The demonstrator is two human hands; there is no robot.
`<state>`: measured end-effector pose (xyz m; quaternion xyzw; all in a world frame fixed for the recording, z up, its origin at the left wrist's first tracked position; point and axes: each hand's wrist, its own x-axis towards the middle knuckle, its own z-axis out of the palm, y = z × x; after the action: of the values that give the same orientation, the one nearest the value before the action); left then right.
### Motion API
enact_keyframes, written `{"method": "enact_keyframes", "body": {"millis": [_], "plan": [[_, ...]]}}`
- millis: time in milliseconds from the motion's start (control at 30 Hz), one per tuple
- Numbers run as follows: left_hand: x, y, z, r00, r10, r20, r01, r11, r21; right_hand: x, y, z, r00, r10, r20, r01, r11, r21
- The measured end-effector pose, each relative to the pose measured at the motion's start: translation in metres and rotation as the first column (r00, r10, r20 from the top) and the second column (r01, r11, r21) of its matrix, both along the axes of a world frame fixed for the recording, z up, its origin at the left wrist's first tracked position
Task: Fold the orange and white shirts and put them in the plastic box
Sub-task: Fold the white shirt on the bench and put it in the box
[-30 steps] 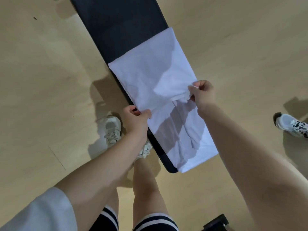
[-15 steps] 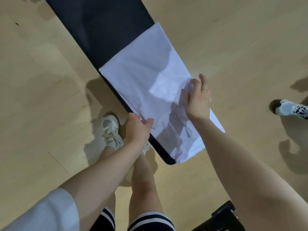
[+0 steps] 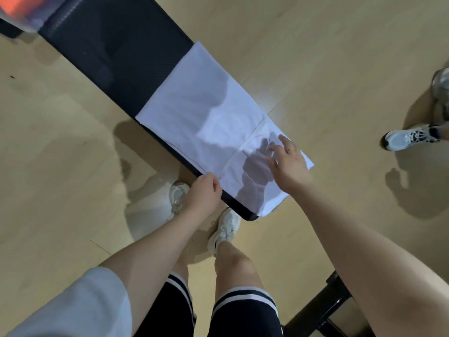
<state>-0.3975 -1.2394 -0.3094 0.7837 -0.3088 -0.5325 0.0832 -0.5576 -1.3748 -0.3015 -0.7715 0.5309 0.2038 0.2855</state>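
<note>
pale wood floor surrounds a black bench (image 3: 116,52) bearing the white shirt (image 3: 206,120). left hand (image 3: 202,190) pinches its near edge; right hand (image 3: 288,161) hovers with relaxed, spread fingers over the folded end.

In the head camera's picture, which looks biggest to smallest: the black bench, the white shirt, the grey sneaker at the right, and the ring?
1. black bench
2. white shirt, though it hides part of the bench
3. grey sneaker
4. ring on the right hand, smallest by far

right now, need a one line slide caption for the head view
Left hand pinches the white shirt edge; right hand hovers open over it.
</note>
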Motion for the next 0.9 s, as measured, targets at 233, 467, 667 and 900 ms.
{"method": "enact_keyframes", "body": {"millis": [233, 467, 667, 900], "plan": [[-0.043, 0.009, -0.003, 0.935, 0.286, -0.210, -0.244, 0.948, 0.206, -0.041, -0.027, 0.011, 0.974, -0.223, -0.032, 0.225, 0.961, 0.161], [-0.146, 0.007, -0.042, 0.588, 0.807, 0.058, -0.785, 0.552, 0.281, -0.093, -0.049, -0.037, 0.908, -0.419, -0.029, 0.411, 0.871, 0.269], [-0.187, -0.011, -0.054, 0.313, 0.941, 0.128, -0.923, 0.269, 0.276, -0.109, -0.049, -0.072, 0.831, -0.555, 0.042, 0.502, 0.779, 0.377], [-0.179, -0.018, -0.019, 0.066, 0.993, -0.098, -0.950, 0.093, 0.299, -0.109, -0.057, -0.045, 0.748, -0.658, 0.086, 0.577, 0.710, 0.404]]}}
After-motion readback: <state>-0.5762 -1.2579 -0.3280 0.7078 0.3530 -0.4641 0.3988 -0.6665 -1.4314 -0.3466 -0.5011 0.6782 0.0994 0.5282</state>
